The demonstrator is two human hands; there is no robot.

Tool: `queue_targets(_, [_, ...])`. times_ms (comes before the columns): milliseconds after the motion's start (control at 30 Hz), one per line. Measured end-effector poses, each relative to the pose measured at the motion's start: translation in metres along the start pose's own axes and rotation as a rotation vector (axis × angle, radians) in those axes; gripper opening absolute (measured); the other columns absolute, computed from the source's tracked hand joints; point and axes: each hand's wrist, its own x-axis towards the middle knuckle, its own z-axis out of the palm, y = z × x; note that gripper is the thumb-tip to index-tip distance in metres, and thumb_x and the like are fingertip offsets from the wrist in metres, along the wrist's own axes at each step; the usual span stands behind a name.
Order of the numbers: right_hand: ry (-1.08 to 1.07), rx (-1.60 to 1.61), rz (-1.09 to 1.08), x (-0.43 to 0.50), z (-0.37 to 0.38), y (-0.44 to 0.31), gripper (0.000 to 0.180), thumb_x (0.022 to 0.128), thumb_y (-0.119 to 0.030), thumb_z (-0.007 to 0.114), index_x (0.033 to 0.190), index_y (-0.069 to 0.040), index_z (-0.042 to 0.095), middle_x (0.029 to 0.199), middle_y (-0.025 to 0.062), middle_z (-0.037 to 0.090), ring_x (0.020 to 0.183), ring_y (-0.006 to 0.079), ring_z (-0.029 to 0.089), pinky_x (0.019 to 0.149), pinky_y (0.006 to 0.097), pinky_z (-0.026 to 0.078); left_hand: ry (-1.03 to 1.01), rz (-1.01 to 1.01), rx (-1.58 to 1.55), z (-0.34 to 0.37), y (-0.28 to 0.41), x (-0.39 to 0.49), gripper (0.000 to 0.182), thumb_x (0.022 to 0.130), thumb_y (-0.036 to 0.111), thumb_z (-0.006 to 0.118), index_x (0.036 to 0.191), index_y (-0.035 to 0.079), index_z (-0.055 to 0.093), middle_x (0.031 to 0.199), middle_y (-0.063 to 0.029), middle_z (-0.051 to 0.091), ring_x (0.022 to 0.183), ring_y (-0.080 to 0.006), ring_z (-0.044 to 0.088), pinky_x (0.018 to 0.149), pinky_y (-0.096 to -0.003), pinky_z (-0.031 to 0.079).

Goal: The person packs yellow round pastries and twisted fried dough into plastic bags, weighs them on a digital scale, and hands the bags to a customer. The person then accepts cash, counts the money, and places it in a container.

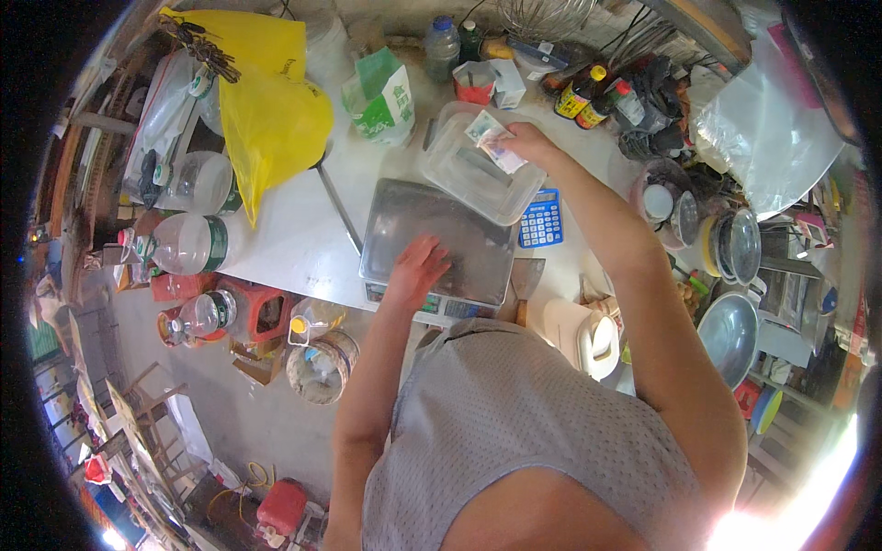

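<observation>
Between the fingers of my right hand (525, 143) are banknotes (490, 134), one greenish and one purplish, held over a translucent plastic tub (448, 172). That tub overlaps the back right corner of a weighing scale with a dark metal pan (468, 237). My left hand (419, 268) hovers over or rests on the front of the pan, fingers spread and holding nothing; contact is hard to tell. A blue calculator (541, 220) lies right of the scale, beside the tub. In front of it, a broad-bladed scraper or cleaver (528, 279) is partly hidden by the scale.
Yellow plastic bags (275, 131) hang at the left near large clear bottles (186, 244). A green-and-white bag (379, 100) stands at the back. Sauce bottles (582, 93) are at the back right. Metal bowls (727, 341) line the right side. A bucket (320, 368) stands below the table.
</observation>
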Motion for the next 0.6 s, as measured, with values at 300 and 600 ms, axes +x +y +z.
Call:
queue_targets(300, [0.09, -0.157, -0.382, -0.112, 0.085, -0.056, 0.031, 0.086, -0.028, 0.075, 0.103, -0.004, 0.067, 0.108, 0.0181, 0.065, 0.105, 0.0389, 0.064, 0.087, 0.0493, 0.052, -0.075, -0.002, 0.174, -0.007, -0.008, -0.001, 0.039, 0.103, 0.031, 0.061, 0.133, 0.007, 0.053, 0.117, -0.011, 0.062, 0.113, -0.0294, 0.061, 0.103, -0.0456, 0.051])
queue_targets(600, [0.019, -0.013, -0.261, -0.169, 0.096, -0.078, 0.025, 0.085, -0.022, 0.073, 0.096, -0.002, 0.065, 0.103, 0.0205, 0.069, 0.097, 0.0407, 0.067, 0.083, 0.0504, 0.052, 0.292, 0.378, 1.026, 0.021, 0.028, -0.074, 0.07, 0.091, 0.018, 0.079, 0.149, 0.005, 0.043, 0.137, -0.0101, 0.057, 0.114, -0.0211, 0.06, 0.094, -0.0372, 0.051])
